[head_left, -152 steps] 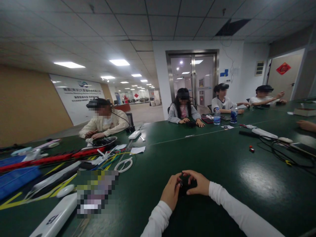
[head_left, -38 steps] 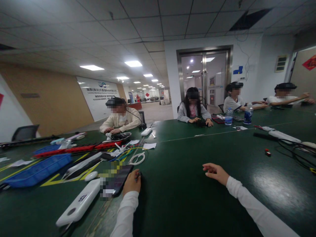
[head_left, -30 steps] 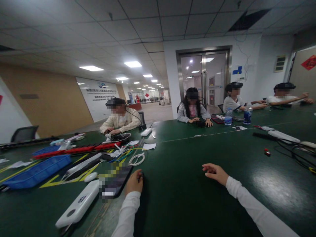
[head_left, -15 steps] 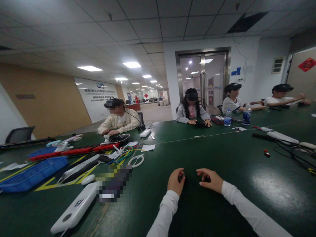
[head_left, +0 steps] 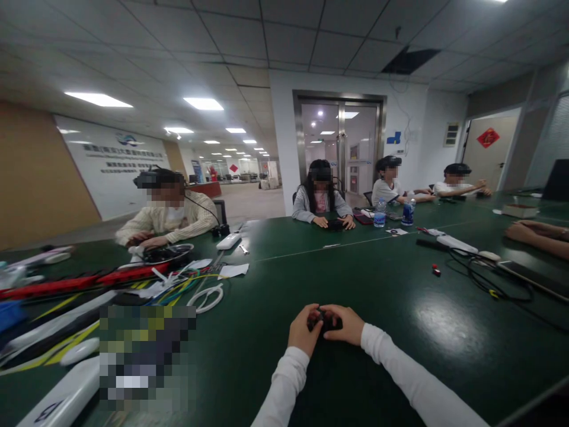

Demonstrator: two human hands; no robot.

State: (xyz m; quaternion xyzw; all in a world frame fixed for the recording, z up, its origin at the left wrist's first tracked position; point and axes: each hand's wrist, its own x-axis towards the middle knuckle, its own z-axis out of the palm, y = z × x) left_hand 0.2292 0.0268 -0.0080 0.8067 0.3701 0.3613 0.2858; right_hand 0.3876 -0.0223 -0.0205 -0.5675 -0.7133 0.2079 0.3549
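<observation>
Low over the green table (head_left: 267, 356), just in front of me, both hands meet around a small dark object (head_left: 328, 321). My left hand (head_left: 303, 331) is closed on its left side, with thumb and fingers curled. From the right, my right hand (head_left: 349, 325) bends its fingers against it, fingertips close to those of the left. The fingers cover most of the object, and I cannot make out its kind.
A coiled white cable (head_left: 208, 299), a white device (head_left: 62, 394) and red strips (head_left: 128, 275) lie to the left. A small red-and-black piece (head_left: 436, 270), black cables (head_left: 484, 279) and a phone (head_left: 540, 279) lie right. Several people sit around the table.
My right hand has moved left and met my left hand at the small dark object. The view has turned to the right, bringing another person's arms into sight at the right edge.
</observation>
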